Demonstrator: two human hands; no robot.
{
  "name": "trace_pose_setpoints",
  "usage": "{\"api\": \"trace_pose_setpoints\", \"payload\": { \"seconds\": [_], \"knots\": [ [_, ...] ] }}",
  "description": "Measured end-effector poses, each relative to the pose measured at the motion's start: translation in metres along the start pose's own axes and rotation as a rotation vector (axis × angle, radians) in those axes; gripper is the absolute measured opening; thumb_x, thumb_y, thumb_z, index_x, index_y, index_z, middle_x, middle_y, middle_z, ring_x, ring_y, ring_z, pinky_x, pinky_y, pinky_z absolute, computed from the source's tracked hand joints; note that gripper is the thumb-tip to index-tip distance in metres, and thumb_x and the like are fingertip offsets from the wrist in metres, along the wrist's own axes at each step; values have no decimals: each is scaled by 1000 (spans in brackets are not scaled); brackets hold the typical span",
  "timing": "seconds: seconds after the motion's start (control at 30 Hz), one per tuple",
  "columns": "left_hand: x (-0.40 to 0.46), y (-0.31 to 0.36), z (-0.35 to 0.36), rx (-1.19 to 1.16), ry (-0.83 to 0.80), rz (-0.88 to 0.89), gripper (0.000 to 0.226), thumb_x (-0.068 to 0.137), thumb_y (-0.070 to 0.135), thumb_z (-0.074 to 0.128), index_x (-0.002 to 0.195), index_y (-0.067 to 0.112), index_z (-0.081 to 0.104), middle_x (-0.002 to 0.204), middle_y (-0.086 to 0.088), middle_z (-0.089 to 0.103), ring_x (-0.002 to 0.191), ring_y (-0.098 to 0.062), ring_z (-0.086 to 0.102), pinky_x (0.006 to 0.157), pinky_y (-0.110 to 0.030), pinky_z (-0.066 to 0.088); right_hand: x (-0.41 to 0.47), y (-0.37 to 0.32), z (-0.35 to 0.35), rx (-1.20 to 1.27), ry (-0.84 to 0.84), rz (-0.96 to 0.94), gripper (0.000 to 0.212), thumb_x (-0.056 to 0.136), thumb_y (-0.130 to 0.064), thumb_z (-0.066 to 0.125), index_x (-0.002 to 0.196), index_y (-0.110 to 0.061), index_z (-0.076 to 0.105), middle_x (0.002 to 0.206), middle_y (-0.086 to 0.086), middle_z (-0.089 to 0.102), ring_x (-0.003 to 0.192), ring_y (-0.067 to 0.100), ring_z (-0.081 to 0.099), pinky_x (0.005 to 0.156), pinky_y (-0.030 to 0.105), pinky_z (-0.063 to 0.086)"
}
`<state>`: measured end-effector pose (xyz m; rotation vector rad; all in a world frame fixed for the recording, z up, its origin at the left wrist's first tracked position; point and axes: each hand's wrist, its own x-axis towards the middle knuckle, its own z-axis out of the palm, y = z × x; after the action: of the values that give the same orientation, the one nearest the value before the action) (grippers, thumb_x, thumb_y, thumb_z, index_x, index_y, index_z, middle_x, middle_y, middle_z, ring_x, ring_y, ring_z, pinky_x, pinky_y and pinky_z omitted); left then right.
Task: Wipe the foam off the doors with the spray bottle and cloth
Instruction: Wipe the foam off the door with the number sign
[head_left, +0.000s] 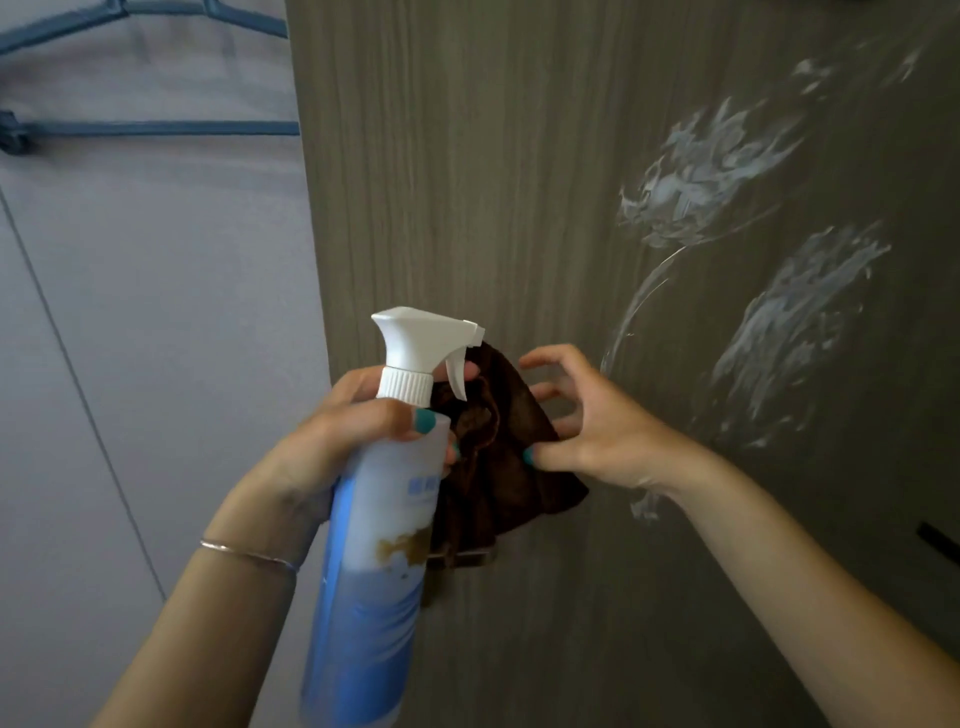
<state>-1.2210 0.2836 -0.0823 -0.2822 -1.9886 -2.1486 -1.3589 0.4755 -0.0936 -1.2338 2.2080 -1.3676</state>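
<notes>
Both hands meet at a dark brown cloth (498, 452): left hand (332, 447) grips a blue-and-white plastic spray bottle (379, 545) beside it, right hand (582, 431) pinches its edge, fingers spread. White foam smears (727, 176) streak the grey wood-grain door (467, 182) up-right of the right hand. A loose pinch could drop the cloth.

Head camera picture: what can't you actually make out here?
- Spray bottle: base cut off by the bottom edge; label print too blurred to read.
- Brown cloth: its left part is hidden behind the bottle and left hand.
- Metal door handle: mostly hidden by the cloth.
- Foam: continues past the right edge.
</notes>
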Motion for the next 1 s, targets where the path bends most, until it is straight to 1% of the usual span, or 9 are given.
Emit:
{"api": "trace_pose_setpoints", "payload": {
  "seconds": [0.13, 0.2, 0.33, 0.43, 0.57, 0.7, 0.77, 0.87, 1.0],
  "knots": [
    [-3, 7, -9, 107, 29, 13, 63, 44, 22, 67, 105, 5, 72, 78, -31, 60, 65, -35, 62, 63, -35, 52, 0, 11, 8, -520, 683, -39, 28, 81, -33, 77, 89, -22, 53, 89, -7, 54, 72, 10, 53, 65, 32, 44],
    [-2, 11, -7, 193, 55, 27, 79, 45, 23, 69, 113, -14, 57, 84, -41, 54, 73, -40, 56, 71, -44, 45, -17, 13, 43, -147, 777, -18, 37, 84, -48, 70, 72, -19, 49, 63, -11, 47, 57, 10, 43, 56, 31, 37],
    [-2, 17, 4, 306, -51, 45, 55, 46, 24, 71, 90, -8, 62, 78, -33, 58, 70, -36, 60, 69, -41, 47, -28, 11, 97, 1194, 351, 498, 50, 84, -68, 54, 108, -26, 67, 103, 8, 67, 85, 26, 65, 71, 35, 50],
    [-9, 14, 15, 441, -248, 81, 30, 52, 22, 72, 82, 20, 73, 76, -5, 69, 71, -13, 66, 64, -26, 51, -23, 4, 105, 1630, -57, 523, 77, 83, -72, 44, 112, -7, 73, 104, 22, 69, 91, 34, 67, 76, 38, 52],
    [-17, 6, 23, 436, -371, 87, 37, 58, 19, 70, 93, 30, 73, 84, 5, 71, 78, -4, 65, 69, -19, 50, -22, -13, 114, 1539, -30, 239, 47, 78, -54, 64, 78, -8, 75, 68, 10, 63, 59, 22, 62, 54, 24, 49],
    [-31, 13, 12, 370, -410, 91, 38, 63, 14, 67, 100, 15, 67, 86, -5, 70, 80, -15, 67, 69, -30, 52, -15, -2, 112, 1662, 371, 202, 37, 62, -51, 64, 53, -16, 66, 63, 5, 59, 62, 18, 66, 58, 27, 55],
    [-39, 16, 1, 321, -410, 127, 40, 67, 7, 66, 106, 12, 62, 90, -3, 71, 83, -17, 68, 72, -30, 54, -6, 0, 99, 1813, 339, 142, 48, 67, -68, 59, 63, -20, 63, 80, 5, 59, 93, 20, 61, 87, 42, 51],
    [-50, 13, -26, 269, -148, 141, 58, 56, 31, 88, 109, 19, 66, 89, -18, 71, 81, -35, 69, 71, -48, 53, 34, 1, 82, 1643, 523, -68, 62, 91, -63, 43, 71, -14, 76, 77, 7, 70, 81, 23, 68, 86, 35, 50],
    [-59, 10, -42, 452, 173, 123, 80, 23, 57, 91, 98, 37, 72, 100, -13, 72, 93, -27, 71, 81, -56, 51, 90, -12, 45, 680, 1058, -330, 73, 87, -50, 66, 143, -9, 44, 147, 8, 47, 128, 20, 53, 113, 28, 33]
  ]
}}
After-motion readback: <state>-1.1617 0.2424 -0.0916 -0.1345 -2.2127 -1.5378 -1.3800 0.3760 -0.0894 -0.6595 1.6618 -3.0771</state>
